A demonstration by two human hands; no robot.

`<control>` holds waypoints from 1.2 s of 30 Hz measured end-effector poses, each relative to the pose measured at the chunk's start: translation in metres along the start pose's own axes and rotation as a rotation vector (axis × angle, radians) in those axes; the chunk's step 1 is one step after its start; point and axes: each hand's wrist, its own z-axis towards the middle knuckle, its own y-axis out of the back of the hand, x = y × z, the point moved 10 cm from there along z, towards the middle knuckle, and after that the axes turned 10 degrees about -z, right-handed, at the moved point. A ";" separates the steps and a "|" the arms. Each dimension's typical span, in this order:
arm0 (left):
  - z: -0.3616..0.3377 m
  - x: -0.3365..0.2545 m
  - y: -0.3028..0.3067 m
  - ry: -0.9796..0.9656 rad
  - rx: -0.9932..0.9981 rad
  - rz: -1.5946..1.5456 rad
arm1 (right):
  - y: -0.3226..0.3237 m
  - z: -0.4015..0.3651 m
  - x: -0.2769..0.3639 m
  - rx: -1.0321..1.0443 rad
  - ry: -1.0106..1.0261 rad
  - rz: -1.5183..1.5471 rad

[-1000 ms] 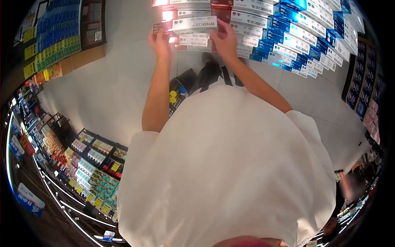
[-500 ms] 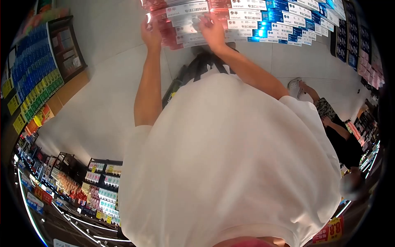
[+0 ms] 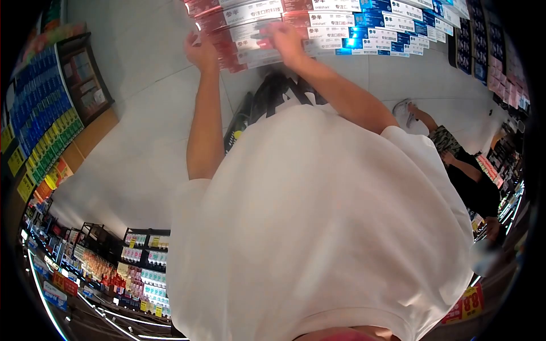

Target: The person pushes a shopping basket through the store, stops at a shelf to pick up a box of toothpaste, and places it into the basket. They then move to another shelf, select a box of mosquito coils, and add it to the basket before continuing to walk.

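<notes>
A tiered stack of toothpaste boxes (image 3: 253,12), red and white at the left and blue and white further right, fills the top of the view. My left hand (image 3: 202,54) is at the left end of the red boxes, its fingers partly bent and slightly apart beside their ends. Across the front of the red-and-white boxes reaches my right hand (image 3: 287,42), fingers bent and spread against a lower row. Slight blur covers its fingertips, and I see no box lifted out by either hand.
Shelves with blue and green packages (image 3: 48,108) stand at the left. A person in dark clothes (image 3: 469,176) is at the right. Racks of pink packages (image 3: 500,77) stand at upper right, and a lit product shelf (image 3: 151,273) is at lower left. Grey floor tiles (image 3: 142,136) lie between.
The view has shifted a little, so the stack appears further left. My right hand has moved slightly left along the boxes, its fingers now more spread. My left hand stays at the stack's end.
</notes>
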 end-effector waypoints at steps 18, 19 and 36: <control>-0.480 0.191 0.188 0.718 -0.276 0.392 | 0.019 -0.097 -0.120 1.020 -0.154 -0.731; -0.503 0.165 0.177 0.723 -0.313 0.403 | 0.026 -0.107 -0.129 1.083 -0.145 -0.775; -0.754 0.020 0.165 0.495 -0.708 0.605 | 0.117 -0.369 -0.285 1.883 -0.023 -1.415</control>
